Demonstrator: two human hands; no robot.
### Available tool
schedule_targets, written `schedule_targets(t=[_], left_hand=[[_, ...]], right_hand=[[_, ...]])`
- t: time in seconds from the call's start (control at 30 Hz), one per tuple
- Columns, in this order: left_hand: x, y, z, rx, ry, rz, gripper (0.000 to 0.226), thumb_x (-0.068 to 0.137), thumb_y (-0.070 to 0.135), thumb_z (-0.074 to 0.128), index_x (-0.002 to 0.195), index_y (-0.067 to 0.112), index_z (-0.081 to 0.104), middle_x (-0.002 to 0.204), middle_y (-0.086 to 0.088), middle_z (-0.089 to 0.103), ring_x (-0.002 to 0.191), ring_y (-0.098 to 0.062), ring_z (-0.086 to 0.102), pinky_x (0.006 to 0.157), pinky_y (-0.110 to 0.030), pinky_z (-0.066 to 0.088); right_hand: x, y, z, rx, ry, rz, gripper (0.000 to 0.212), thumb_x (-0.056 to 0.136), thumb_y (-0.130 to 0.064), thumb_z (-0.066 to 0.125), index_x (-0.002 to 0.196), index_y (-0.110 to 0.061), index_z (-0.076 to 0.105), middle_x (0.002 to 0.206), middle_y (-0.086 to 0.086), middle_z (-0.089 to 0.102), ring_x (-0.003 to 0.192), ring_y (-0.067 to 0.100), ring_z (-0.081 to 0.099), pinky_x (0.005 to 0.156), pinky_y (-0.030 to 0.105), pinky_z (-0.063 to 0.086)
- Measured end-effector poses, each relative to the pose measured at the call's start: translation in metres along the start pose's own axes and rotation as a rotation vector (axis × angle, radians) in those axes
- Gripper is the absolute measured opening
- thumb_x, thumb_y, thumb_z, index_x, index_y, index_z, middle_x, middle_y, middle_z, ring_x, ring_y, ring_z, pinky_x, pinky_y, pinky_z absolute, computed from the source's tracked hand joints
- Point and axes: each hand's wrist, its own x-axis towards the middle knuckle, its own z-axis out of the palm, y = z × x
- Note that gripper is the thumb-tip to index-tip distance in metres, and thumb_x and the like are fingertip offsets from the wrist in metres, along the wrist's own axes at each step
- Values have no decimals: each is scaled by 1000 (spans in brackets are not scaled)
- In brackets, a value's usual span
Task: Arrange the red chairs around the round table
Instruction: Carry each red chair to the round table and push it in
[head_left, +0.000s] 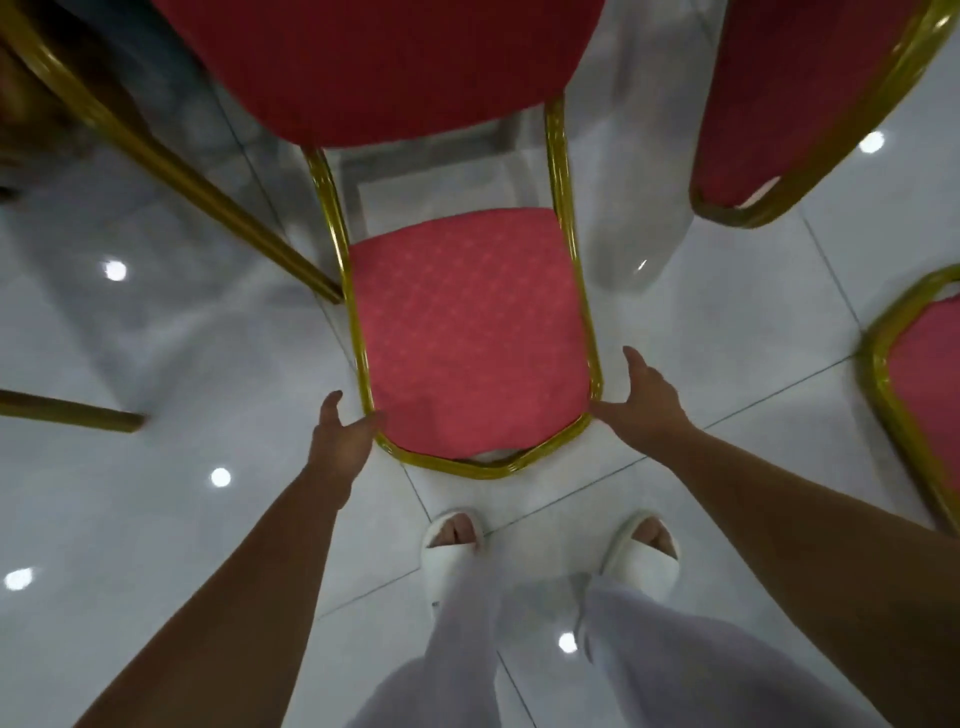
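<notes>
1. Standing on glossy white floor tiles (156, 519), the red chair (467, 338) has a padded, patterned fabric back in a rounded gold metal tube frame.
2. The left hand (340, 439) and right hand (647, 402), both spread, touch the back's near corners.

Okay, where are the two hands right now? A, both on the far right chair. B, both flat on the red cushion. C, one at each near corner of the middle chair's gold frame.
C: the left hand and the right hand flank the middle chair, open, thumbs touching opposite near corners of its gold frame.
</notes>
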Motion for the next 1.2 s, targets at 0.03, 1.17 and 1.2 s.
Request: schedule_targets(t=[0.03,1.17,1.2], left_hand=[[24,-10,10,-63,-4,-31,89,84,38,75,155,30,23,153,-13,38,132,-30,44,102,-40,38],[-497,78,-158,-252,-82,-3,21,104,38,43,124,41,51,103,-6,69,89,-25,66,63,-35,55],[-508,90,-159,-276,-79,11,22,105,35,43,121,39,56,99,-7,70,83,-24,66,63,-34,55]], right_hand=[[22,4,17,109,-1,35,103,81,-52,72,158,-25,8,155,13,34,140,37,35,108,53,38],[-403,-62,-329,314,-199,40,27,78,-21,73,97,-38,65,92,-11,66,89,15,60,75,32,46],[-409,-67,-343,333,-173,12,30,79,-16,73,100,-35,66,89,-10,68,88,15,61,73,29,47]])
